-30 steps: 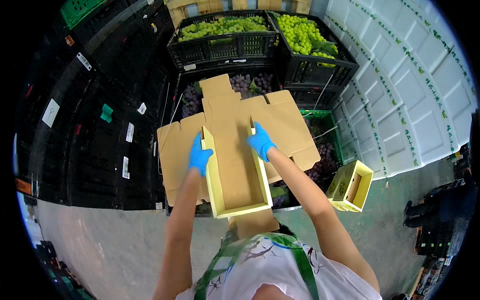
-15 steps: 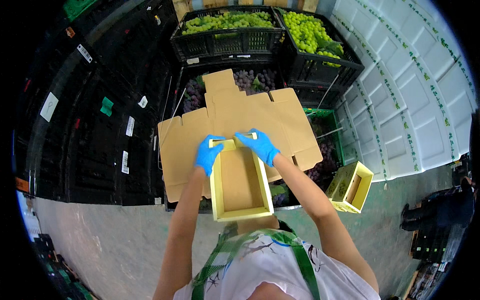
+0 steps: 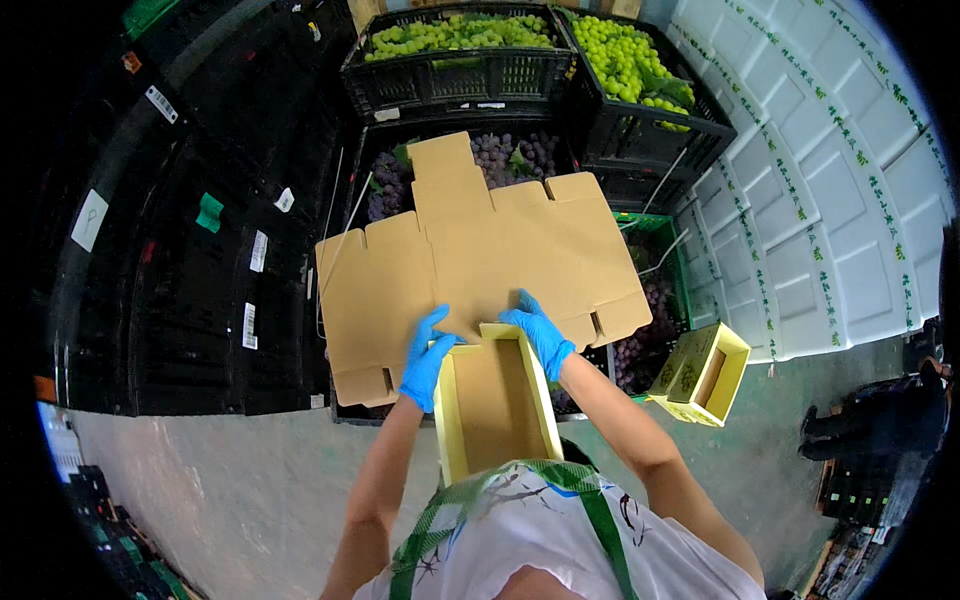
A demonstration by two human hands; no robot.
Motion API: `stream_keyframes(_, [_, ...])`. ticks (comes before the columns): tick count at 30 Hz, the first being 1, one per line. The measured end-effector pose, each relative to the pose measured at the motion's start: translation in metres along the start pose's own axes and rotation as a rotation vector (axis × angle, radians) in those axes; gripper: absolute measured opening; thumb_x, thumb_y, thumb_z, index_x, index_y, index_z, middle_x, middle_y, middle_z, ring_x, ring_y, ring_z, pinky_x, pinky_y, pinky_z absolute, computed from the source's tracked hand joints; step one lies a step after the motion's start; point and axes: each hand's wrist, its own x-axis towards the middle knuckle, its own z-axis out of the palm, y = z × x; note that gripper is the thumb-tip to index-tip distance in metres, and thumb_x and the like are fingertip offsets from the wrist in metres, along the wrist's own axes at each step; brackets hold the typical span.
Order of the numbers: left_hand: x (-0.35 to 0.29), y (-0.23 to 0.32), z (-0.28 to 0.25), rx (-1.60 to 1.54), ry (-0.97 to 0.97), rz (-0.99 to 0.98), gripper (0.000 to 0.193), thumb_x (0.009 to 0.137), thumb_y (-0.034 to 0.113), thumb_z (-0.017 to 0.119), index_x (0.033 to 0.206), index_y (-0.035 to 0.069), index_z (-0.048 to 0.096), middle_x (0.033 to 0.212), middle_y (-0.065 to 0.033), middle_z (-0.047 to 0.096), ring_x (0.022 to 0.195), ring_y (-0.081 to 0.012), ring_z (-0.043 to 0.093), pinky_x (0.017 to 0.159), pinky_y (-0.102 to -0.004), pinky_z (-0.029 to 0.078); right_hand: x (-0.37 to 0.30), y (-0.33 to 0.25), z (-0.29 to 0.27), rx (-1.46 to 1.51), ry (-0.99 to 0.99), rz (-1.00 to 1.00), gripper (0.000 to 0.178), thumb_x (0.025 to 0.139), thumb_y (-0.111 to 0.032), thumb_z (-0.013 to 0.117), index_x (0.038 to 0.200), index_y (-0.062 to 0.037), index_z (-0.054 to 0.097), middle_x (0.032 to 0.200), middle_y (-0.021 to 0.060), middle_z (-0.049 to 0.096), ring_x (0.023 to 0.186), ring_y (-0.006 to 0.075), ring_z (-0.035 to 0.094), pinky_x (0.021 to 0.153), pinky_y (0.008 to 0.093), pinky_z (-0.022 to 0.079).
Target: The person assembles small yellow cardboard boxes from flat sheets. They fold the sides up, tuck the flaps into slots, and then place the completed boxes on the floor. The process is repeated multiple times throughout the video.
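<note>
An open yellow cardboard box (image 3: 548, 425), brown inside, is held close to my body, its near end hidden behind my apron. My left hand (image 3: 424, 362), in a blue glove, grips the far left corner, thumb over the edge and fingers pointing away. On the far right corner, my right hand (image 3: 542, 338), also gloved in blue, is closed around the side wall. A gap shows in the far end between the end panels. Beyond my hands, a flat, die-cut brown cardboard blank (image 3: 480, 240) lies across a crate of dark grapes (image 3: 520, 158).
Black crates (image 3: 460, 80) of green grapes stand at the back. Tall black crates (image 3: 200, 240) rise on the left; white foam boxes (image 3: 800, 180) are stacked on the right. Another yellow box (image 3: 700, 375) sits right of a green crate (image 3: 680, 270). A person (image 3: 880, 415) is at far right.
Both hands have drawn the box nearer to my body. The far-end flaps have parted, and my hands have moved from the end panels out to the corners.
</note>
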Motion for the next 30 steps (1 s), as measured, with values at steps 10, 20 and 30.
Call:
stream_keyframes(10, [0.009, 0.019, 0.001, 0.956, -0.479, 0.52, 0.019, 0.078, 0.02, 0.05, 0.089, 0.007, 0.06, 0.079, -0.0076, 0.054, 0.077, -0.0202, 0.051, 0.074, -0.0284, 0.041, -0.025, -0.01, 0.007, 0.14, -0.18, 0.067, 0.079, 0.071, -0.02, 0.059, 0.129, 0.0012, 0.009, 0.131, 0.0195, 0.02, 0.12, 0.0255, 0.025, 0.096, 0.0303, 0.025])
stream_keyframes(20, [-0.003, 0.042, 0.032, 0.64, -0.481, 0.146, 0.017, 0.077, 0.015, 0.051, 0.084, 0.005, 0.062, 0.075, -0.0072, 0.054, 0.073, -0.0172, 0.05, 0.068, -0.0263, 0.039, 0.04, 0.006, -0.043, -0.006, 0.037, -0.159, 0.047, 0.083, -0.04, 0.042, 0.113, -0.0045, 0.043, 0.106, 0.0058, 0.05, 0.1, 0.0196, 0.046, 0.085, 0.0308, 0.038])
stream_keyframes(30, [-0.017, -0.006, 0.022, 0.428, 0.15, 0.408, 0.014, 0.072, 0.009, 0.059, 0.085, 0.003, 0.058, 0.074, -0.0033, 0.053, 0.075, -0.0116, 0.048, 0.069, -0.0247, 0.038, -0.047, -0.015, -0.025, -0.642, -0.051, -0.412, 0.049, 0.074, -0.025, 0.061, 0.111, 0.0022, 0.043, 0.109, 0.0125, 0.049, 0.101, 0.0196, 0.047, 0.086, 0.029, 0.036])
